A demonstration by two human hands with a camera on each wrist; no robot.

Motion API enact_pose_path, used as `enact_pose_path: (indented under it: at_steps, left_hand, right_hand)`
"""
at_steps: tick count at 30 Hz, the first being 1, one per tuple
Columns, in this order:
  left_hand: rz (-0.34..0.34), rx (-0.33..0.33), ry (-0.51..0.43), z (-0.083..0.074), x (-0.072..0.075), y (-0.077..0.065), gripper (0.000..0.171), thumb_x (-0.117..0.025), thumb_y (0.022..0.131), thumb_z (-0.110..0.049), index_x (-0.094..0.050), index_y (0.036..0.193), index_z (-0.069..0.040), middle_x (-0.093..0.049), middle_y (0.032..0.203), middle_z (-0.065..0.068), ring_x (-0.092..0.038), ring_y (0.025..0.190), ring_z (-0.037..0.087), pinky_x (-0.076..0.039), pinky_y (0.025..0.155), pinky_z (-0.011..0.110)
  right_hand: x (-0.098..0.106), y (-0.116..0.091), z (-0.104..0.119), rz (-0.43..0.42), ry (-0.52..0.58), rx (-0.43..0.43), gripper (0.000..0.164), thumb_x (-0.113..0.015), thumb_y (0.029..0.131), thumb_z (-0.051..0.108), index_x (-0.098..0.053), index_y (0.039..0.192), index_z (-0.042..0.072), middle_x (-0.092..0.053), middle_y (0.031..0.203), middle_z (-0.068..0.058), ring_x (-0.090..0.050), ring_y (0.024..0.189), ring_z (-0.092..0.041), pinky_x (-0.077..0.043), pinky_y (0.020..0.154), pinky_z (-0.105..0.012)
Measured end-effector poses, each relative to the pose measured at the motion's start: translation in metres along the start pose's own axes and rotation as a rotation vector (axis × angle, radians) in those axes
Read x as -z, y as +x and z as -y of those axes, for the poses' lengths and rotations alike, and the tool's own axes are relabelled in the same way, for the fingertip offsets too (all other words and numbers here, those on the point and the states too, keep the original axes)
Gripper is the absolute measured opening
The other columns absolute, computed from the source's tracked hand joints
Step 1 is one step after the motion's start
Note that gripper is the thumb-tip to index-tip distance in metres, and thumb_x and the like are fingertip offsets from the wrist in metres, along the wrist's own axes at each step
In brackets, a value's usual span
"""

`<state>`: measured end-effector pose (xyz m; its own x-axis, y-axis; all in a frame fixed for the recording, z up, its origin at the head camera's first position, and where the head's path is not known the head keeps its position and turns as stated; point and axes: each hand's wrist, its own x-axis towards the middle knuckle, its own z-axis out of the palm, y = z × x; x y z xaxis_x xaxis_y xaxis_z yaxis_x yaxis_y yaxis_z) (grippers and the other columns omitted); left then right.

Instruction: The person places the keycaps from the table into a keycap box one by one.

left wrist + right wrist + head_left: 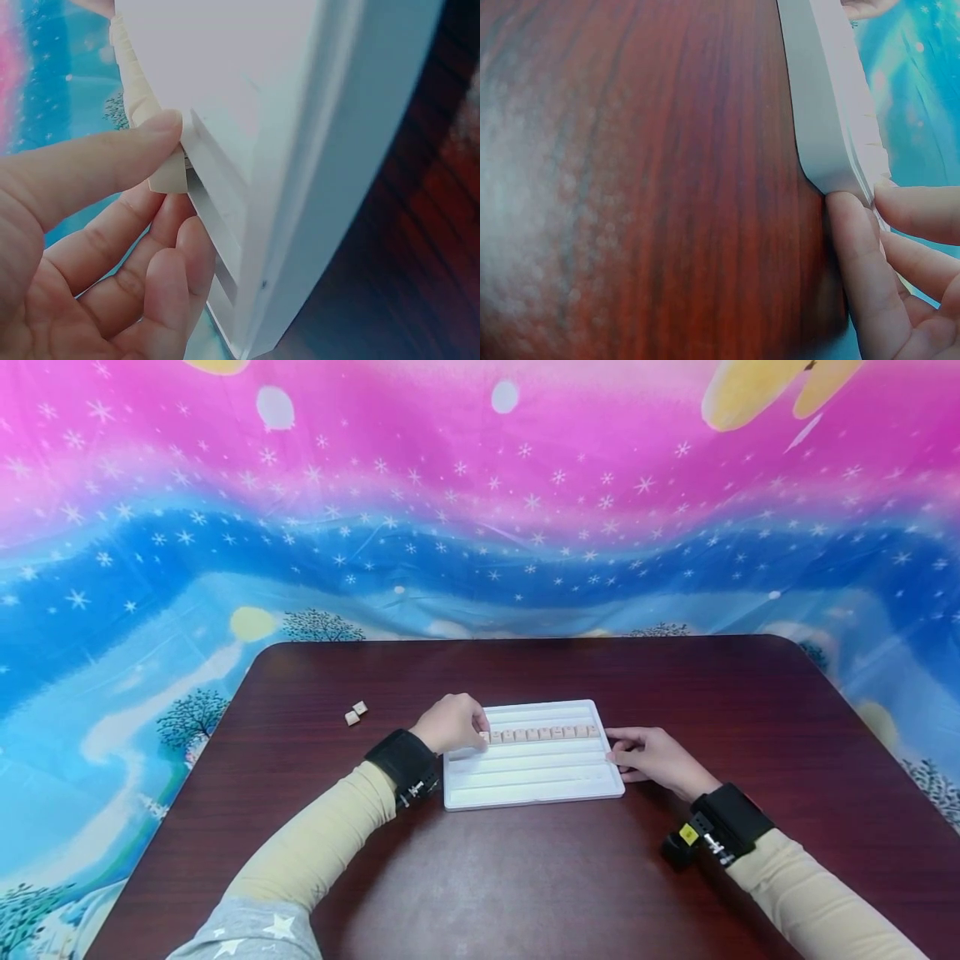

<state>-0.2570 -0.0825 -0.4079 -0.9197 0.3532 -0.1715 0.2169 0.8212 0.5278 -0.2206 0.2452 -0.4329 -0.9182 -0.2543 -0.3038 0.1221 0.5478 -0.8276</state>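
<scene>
A white tray (534, 783) with raised ridges lies on the table, and a row of beige keycaps (538, 734) runs across it. At the row's left end my left hand (452, 724) pinches a beige keycap (169, 174) between thumb and fingers. The left wrist view shows that keycap against a ridge, with the other fingers curled loosely below it. My right hand (662, 762) grips the tray's right edge, thumb and fingertips against its rim in the right wrist view. Small markings on the keycaps are too blurred to read.
Two loose keycaps (352, 718) lie close together on the dark wooden table (487, 885), left of the tray. Behind the table hangs a colourful cloth (480, 510) with snowflakes and trees. Both wrists wear black straps (738, 817) with camera mounts.
</scene>
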Motion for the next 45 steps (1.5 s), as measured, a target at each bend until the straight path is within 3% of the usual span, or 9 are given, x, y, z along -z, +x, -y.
enact_pose_path:
  at_steps: [9, 21, 25, 29, 38, 42, 45]
  left_hand:
    - [-0.006, -0.006, -0.016, 0.0, 0.001, 0.0, 0.013, -0.088, 0.08, -0.008, -0.077, 0.085, -0.011, -0.067, 0.08, -0.002, -0.06, 0.079, 0.018, -0.05, 0.076, 0.034]
    - [-0.005, -0.017, -0.051, 0.0, 0.009, 0.001, 0.022, -0.09, 0.079, -0.011, -0.079, 0.098, -0.008, -0.071, 0.086, -0.001, -0.064, 0.084, 0.016, -0.053, 0.079, 0.033]
    - [-0.024, -0.028, -0.052, 0.0, 0.018, -0.002, 0.023, -0.087, 0.083, -0.016, -0.08, 0.103, -0.008, -0.073, 0.092, 0.001, -0.066, 0.09, 0.018, -0.053, 0.083, 0.035]
    - [-0.096, -0.048, -0.07, 0.002, 0.035, -0.008, 0.019, -0.08, 0.091, -0.021, -0.079, 0.106, -0.008, -0.075, 0.1, 0.003, -0.068, 0.097, 0.02, -0.053, 0.088, 0.039]
    - [-0.301, -0.1, -0.134, 0.031, 0.08, -0.027, 0.02, -0.075, 0.095, -0.021, -0.077, 0.108, -0.007, -0.075, 0.105, 0.007, -0.068, 0.099, 0.024, -0.051, 0.091, 0.043]
    - [-0.359, -0.083, -0.164, 0.054, 0.094, -0.038, 0.02, -0.075, 0.095, -0.016, -0.076, 0.111, -0.005, -0.075, 0.107, 0.01, -0.069, 0.097, 0.027, -0.051, 0.089, 0.045]
    - [-0.371, -0.033, -0.181, 0.074, 0.1, -0.047, 0.023, -0.074, 0.095, -0.014, -0.074, 0.115, -0.004, -0.074, 0.108, 0.013, -0.068, 0.097, 0.029, -0.051, 0.089, 0.047]
  right_hand:
    - [0.001, -0.001, 0.001, 0.002, 0.004, 0.003, 0.059, -0.065, 0.099, 0.002, -0.038, 0.15, -0.014, -0.06, 0.109, -0.021, -0.066, 0.085, -0.022, -0.06, 0.076, -0.037]
    - [0.002, -0.001, 0.0, 0.002, 0.004, -0.001, 0.059, -0.065, 0.099, 0.001, -0.038, 0.15, -0.014, -0.06, 0.108, -0.021, -0.065, 0.085, -0.022, -0.06, 0.076, -0.037]
    - [0.001, -0.001, 0.0, 0.003, 0.006, 0.001, 0.059, -0.065, 0.099, 0.002, -0.038, 0.15, -0.014, -0.06, 0.109, -0.021, -0.065, 0.084, -0.023, -0.06, 0.076, -0.037]
    - [0.001, -0.001, 0.0, 0.004, 0.008, 0.003, 0.059, -0.065, 0.099, 0.001, -0.038, 0.15, -0.014, -0.06, 0.109, -0.021, -0.065, 0.084, -0.023, -0.06, 0.076, -0.037]
    - [0.001, -0.001, 0.001, 0.004, -0.001, -0.004, 0.058, -0.065, 0.099, 0.001, -0.039, 0.15, -0.013, -0.06, 0.11, -0.021, -0.065, 0.086, -0.023, -0.06, 0.076, -0.037]
    - [0.001, 0.0, 0.001, 0.004, -0.003, -0.005, 0.059, -0.064, 0.099, 0.001, -0.039, 0.15, -0.013, -0.059, 0.11, -0.021, -0.065, 0.088, -0.023, -0.06, 0.076, -0.037]
    - [0.0, 0.001, -0.001, 0.002, -0.003, -0.009, 0.058, -0.064, 0.099, 0.001, -0.039, 0.15, -0.013, -0.059, 0.11, -0.021, -0.065, 0.089, -0.023, -0.06, 0.077, -0.036]
